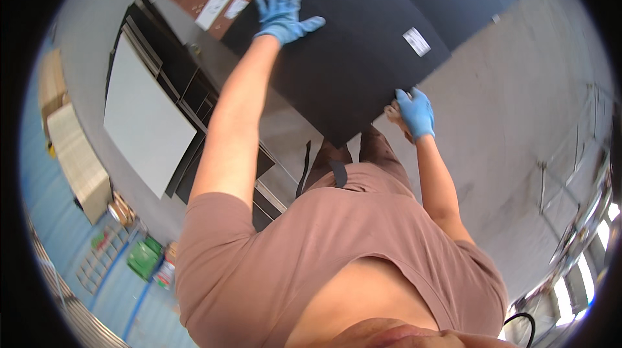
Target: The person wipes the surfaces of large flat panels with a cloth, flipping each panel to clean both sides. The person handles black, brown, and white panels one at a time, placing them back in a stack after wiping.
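Left hand (pixel 282 19), spread wide, lies at ten o'clock on the black panel (pixel 353 50), itself at twelve o'clock in view; right hand (pixel 418 115), beside its four-o'clock edge, grips a pale item (pixel 393 114).

A pale grey panel (pixel 146 108) rests against several dark panels (pixel 176 66) at the left. Farther left, a long beige block (pixel 79 153) lies just beside another beige block (pixel 52 82), near a blue surface (pixel 48 179). Toward the lower left, a green container (pixel 145 258) is beside a metal grid (pixel 97 270). At the right, a thin metal frame (pixel 542 186) stands on the grey floor (pixel 505 108).
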Motion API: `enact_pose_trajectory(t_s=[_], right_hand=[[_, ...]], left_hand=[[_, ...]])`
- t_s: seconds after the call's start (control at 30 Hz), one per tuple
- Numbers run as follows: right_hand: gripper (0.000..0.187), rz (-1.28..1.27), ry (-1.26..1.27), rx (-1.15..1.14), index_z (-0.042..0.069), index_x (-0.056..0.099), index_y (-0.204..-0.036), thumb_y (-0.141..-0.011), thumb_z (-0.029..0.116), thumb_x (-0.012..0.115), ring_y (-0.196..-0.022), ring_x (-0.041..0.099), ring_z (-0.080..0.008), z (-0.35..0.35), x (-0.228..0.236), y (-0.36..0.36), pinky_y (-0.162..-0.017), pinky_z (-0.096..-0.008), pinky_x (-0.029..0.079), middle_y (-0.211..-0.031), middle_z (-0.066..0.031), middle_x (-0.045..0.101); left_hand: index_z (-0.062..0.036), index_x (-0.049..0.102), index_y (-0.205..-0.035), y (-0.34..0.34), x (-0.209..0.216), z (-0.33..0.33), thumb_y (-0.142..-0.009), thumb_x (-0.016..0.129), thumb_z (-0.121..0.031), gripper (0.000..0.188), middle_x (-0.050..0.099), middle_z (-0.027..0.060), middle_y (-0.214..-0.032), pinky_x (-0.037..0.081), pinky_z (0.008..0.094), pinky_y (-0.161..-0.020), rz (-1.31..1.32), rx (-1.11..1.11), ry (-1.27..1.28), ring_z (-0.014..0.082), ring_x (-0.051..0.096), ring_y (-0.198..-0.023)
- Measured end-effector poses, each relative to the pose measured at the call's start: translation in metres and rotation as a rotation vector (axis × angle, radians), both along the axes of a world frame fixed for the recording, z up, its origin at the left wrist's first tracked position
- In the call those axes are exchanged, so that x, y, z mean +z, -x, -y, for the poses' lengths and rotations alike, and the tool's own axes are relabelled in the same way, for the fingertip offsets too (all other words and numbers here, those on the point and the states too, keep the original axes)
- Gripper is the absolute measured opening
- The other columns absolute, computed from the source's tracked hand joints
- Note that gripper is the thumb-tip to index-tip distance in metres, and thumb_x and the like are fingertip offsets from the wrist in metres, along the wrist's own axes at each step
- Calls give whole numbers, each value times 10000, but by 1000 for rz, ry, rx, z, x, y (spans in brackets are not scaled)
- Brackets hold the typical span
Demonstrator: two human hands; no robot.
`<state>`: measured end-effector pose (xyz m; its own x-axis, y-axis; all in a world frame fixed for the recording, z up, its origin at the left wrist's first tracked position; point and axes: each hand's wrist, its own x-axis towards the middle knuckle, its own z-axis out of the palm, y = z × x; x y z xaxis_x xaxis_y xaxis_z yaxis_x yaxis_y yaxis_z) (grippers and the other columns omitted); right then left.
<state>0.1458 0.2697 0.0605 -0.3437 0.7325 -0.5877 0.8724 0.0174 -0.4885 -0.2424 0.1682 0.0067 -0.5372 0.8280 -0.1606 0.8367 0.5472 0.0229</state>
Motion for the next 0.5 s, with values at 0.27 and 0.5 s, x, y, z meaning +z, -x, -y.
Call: enact_pose_trajectory(t_s=[0.27,0.5], right_hand=[[433,97,32,-45,6,720,-1005,-925,423,636,-1016,700,-423,-1,2,3,-900,-476,532,-1036,-247,736],[430,38,151,-105,7,722,-1044,-923,411,640,-1056,699,-412,-3,15,-1,-943,-461,532,-1088,-244,735]], left_hand=[[-188,32,-1680,14,-14,-2,-790,504,-916,1243,-41,217,-1729,-56,648,-1231,3,-26,53,422,-111,-1588],[-195,-22,-1677,10,-1,-10,-791,518,-910,1260,-81,207,-1729,-71,635,-1234,35,13,158,411,-146,-1584]])
